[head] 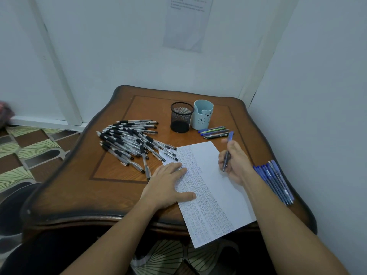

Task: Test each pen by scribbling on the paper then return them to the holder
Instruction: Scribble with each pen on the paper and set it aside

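Right hand [234, 161] grip closed around a blue pen [227, 153], fingers pinched low on the barrel, tip pointing down at the paper [224, 195], cap end sticking up toward 12 o'clock; tip looks at or just above the sheet, can't tell contact. Left hand [168, 185] flat, grip released, palm and fingers pressing the paper's left edge at 9 o'clock from the pen. Paper covered in columns of scribbles on its left part, right strip still blank, near edge hanging off the desk [79, 185]. At 3 o'clock of the right hand, a row of blue pens [276, 181] on the desk edge. At 12 o'clock, a few loose mixed pens [214, 132], then a black mesh holder [181, 118] and a light blue bear cup [202, 116] side by side, mesh one looks empty. At 10 o'clock, a big pile of black-grip pens [131, 141], some overlapping the paper corner. Handling guess: pen light, stiff, smooth plastic, may roll; best held low near the tip for scribbling. Paper thin and slides, needs pinning.
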`<state>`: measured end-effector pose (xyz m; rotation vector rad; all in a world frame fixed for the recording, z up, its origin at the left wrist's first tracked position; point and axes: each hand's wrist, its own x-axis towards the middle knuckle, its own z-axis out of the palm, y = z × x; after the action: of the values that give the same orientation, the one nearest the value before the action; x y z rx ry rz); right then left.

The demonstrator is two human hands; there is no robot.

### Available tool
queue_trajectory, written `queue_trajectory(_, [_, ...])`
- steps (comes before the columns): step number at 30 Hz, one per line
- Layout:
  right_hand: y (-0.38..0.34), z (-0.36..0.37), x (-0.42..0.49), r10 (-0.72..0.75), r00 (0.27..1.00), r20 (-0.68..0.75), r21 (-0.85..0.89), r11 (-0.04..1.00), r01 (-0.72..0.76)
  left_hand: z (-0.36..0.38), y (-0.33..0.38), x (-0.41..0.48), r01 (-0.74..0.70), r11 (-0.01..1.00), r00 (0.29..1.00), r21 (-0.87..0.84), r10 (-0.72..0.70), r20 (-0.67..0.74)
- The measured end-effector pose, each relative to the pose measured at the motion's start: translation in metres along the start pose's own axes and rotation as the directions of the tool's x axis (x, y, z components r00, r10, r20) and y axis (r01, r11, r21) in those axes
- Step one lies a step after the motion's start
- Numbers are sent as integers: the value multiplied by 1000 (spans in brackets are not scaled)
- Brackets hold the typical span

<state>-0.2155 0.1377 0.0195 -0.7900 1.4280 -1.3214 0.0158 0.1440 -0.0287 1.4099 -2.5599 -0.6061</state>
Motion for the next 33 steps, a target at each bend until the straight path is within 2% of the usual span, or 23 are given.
queue_trajectory(3, [-1,-4,-14,8,996,91,14,1000,-9,-1,0,-1,-1,1000,1000,6,1,12])
queue_trajectory(7, [-4,-13,-23,12,992,123,19,1000,-15,-1,0,-2,-6,1000,1000,4,6,10])
queue_trajectory(12, [-7,-26,-29,-22,995,94,-19,1000,24,-2,2,-2,0,1000,1000,15,0,18])
queue_trajectory(15, [-11,-38,-32,-18,999,30,-139,990,22,-2,2,-3,-6,1000,1000,28,6,0])
queue_trajectory(19, [-18,-78,-30,-160,978,-137,-492,868,74,-1,0,-2,-15,1000,1000,16,15,0])
queue_trajectory(21, [-21,-108,-25,-227,951,-208,-588,806,63,1,0,-1,-12,1000,1000,12,12,-6])
queue_trajectory(24, [-22,-148,-15,-230,918,-322,-613,790,-18,2,-1,0,-11,1000,1000,12,12,-21])
queue_trajectory(27, [-19,-171,-11,-172,906,-388,-636,761,-128,3,-1,1,-9,1000,999,24,9,-32])
queue_trajectory(33, [-13,-175,-5,-101,931,-351,-759,613,-220,5,-2,1,2,1000,999,11,-2,-38])
